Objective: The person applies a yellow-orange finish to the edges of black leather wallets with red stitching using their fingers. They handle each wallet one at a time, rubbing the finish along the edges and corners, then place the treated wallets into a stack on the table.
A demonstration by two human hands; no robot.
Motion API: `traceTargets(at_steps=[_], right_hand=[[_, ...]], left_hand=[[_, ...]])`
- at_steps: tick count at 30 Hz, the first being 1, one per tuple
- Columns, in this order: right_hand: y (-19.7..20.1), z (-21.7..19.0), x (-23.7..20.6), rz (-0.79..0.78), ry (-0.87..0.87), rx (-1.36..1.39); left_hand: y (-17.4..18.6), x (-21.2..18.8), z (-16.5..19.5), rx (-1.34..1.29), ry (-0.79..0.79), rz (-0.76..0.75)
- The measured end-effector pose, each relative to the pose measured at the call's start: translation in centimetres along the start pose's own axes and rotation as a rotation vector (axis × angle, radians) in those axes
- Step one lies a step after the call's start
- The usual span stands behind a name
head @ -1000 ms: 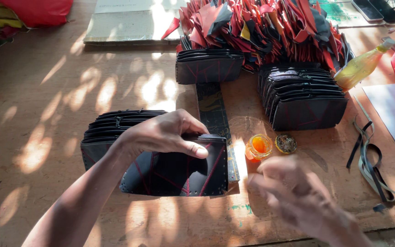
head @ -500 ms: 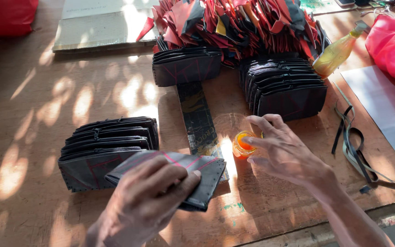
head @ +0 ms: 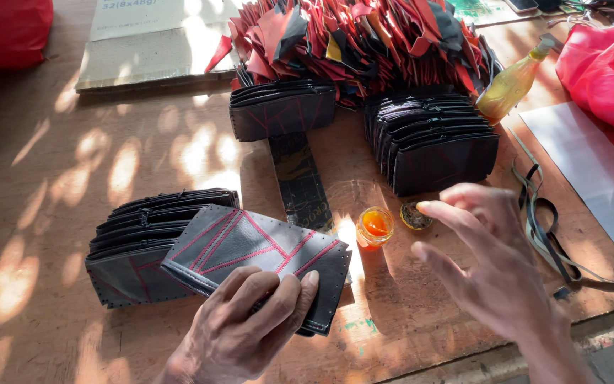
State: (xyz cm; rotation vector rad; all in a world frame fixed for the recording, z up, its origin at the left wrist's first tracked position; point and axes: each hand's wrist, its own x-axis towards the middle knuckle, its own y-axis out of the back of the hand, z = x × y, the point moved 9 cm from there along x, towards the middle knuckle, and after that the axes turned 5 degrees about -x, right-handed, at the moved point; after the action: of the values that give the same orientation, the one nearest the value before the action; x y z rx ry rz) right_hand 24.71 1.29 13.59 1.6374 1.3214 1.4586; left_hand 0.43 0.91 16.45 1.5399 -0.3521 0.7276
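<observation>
My left hand (head: 246,323) grips the near edge of a dark grey leather pouch (head: 257,252) with red stitching, holding it flat and slightly tilted over the table. It partly overlaps a stack of similar dark pouches (head: 136,238) on the left. My right hand (head: 495,267) hovers open with fingers spread, just right of a small open jar of orange paste (head: 375,226) and its lid (head: 415,215). The hand touches neither of them.
Two more stacks of dark pouches (head: 282,110) (head: 435,146) stand at the back, under a heap of red and black leather pieces (head: 364,35). A yellow squeeze bottle (head: 512,84), black straps (head: 545,231), a white sheet (head: 591,171) and a red bag (head: 605,60) lie right.
My right hand has lifted off the orange jar and drawn back to the right, fingers now spread. My left hand has flattened the pouch and shifted it slightly right.
</observation>
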Motion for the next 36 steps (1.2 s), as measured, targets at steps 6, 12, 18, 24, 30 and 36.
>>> traceTargets(at_steps=[6, 12, 18, 24, 30, 36], right_hand=[[-2.4, -4.9, -1.8, -0.262, 0.170, 0.551], [-3.6, -5.4, -1.4, -0.324, 0.201, 0.705], [-2.3, -6.4, -1.3, -0.313, 0.252, 0.686], [-1.7, -6.0, -1.7, -0.312, 0.219, 0.728], [-3.3, -5.7, -0.7, -0.312, 0.198, 0.619], [-4.0, -5.5, -1.0, -0.353, 0.109, 0.445]], left_hand=[[-0.4, 0.2, 0.0, 0.006, -0.023, -0.018], [-0.5, 0.1, 0.0, -0.008, -0.018, -0.039], [-0.1, 0.1, 0.2, -0.009, -0.007, -0.031], [-0.1, 0.3, 0.0, 0.013, -0.023, -0.020], [0.2, 0.5, 0.3, 0.058, -0.031, -0.009], [0.3, 0.6, 0.2, 0.051, -0.032, -0.009]])
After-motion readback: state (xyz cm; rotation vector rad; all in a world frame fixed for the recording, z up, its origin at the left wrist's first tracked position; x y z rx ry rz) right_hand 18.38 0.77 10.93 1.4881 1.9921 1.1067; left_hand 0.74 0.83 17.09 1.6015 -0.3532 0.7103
